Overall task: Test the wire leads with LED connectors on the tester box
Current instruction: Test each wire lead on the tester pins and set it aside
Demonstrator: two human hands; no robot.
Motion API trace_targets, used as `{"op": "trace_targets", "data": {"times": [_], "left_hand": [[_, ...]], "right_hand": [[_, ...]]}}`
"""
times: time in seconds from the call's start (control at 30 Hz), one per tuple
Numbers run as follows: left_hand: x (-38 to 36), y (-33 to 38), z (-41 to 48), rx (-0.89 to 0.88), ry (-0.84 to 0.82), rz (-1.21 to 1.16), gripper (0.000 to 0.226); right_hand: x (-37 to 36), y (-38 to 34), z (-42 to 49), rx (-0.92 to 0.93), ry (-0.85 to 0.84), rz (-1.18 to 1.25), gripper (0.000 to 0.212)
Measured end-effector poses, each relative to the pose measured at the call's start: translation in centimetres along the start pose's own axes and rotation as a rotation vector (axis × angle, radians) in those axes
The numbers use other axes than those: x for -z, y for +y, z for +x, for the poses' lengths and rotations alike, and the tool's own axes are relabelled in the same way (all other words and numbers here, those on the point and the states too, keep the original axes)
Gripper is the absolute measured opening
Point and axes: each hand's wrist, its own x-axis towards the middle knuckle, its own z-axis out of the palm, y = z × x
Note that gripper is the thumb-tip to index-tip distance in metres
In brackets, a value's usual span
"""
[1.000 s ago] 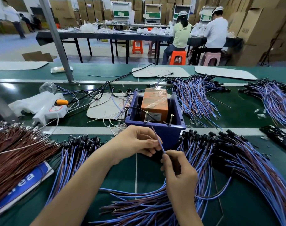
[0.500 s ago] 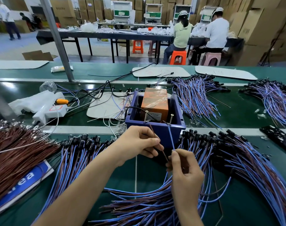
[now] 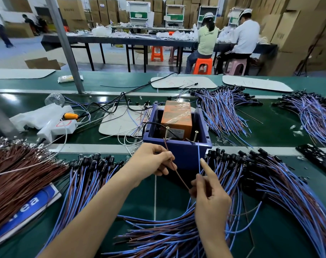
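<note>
Green worktop (image 3: pixel 281 131) holds a purple plastic tester box (image 3: pixel 184 155). Before it, the left hand (image 3: pixel 151 161) pinches a thin brown lead (image 3: pixel 177 170) and the right hand (image 3: pixel 210 200) a blue lead (image 3: pixel 198 157). Probing is likely under way; next, both tips need steady contact with the box's screws.

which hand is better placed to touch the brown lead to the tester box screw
Left. The left hand pinches the brown lead, whose tip sits just below the left screw on the tester box. The right hand holds the blue lead, aimed at the right screw.
</note>
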Motion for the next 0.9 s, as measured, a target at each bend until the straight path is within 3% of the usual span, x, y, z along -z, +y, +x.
{"op": "trace_targets", "data": {"times": [0.9], "left_hand": [[0.2,-1.2,1.0,-0.064,0.038,0.025,0.02]], "right_hand": [[0.2,0.8,0.5,-0.005,-0.161,-0.033,0.055]]}}
